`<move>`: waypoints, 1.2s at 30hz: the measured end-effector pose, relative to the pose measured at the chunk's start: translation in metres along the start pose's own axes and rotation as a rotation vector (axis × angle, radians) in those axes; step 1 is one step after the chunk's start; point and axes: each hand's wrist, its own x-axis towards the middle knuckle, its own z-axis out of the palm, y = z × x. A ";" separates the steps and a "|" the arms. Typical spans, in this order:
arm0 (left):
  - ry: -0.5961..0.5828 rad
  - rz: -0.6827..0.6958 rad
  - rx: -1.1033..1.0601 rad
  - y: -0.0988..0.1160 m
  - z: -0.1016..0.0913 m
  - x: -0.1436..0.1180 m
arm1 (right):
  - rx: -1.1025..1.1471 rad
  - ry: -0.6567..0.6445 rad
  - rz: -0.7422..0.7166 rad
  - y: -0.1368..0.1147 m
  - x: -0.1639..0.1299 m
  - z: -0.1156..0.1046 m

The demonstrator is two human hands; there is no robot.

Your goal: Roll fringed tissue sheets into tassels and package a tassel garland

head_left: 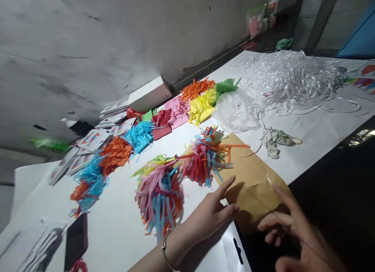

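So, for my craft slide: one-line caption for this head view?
Left hand and right hand touch a brown envelope beside colourful paper tassels.

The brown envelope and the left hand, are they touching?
Touching. The head view shows the left hand with fingertips resting on the brown envelope.

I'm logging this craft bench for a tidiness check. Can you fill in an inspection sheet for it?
Surface: white sheet over the table.
Job's things: brown paper envelope; two mixed-colour tassel bundles.
Clutter: single-colour fringed paper stacks, white ribbon heap, printed cards, phone.
Hands: left hand open, fingertips on the envelope; right hand open, hovering beside it.
Cables: nothing seen.
Surroundings: grey wall, glue bottle.
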 end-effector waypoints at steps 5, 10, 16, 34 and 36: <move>0.209 0.018 0.061 0.003 -0.007 -0.028 | 0.035 -0.287 0.035 -0.011 -0.011 0.048; 0.089 0.039 0.026 0.016 -0.036 -0.083 | -0.129 -0.132 -0.205 -0.034 0.023 0.057; 0.565 0.167 -0.038 0.011 -0.054 -0.134 | -0.310 0.161 -0.589 -0.063 0.079 0.050; 0.761 0.196 -0.435 -0.037 -0.047 -0.108 | -0.431 -0.460 -0.405 -0.101 0.113 0.100; 0.748 0.199 -0.438 -0.038 -0.048 -0.106 | -0.449 -0.431 -0.446 -0.097 0.111 0.102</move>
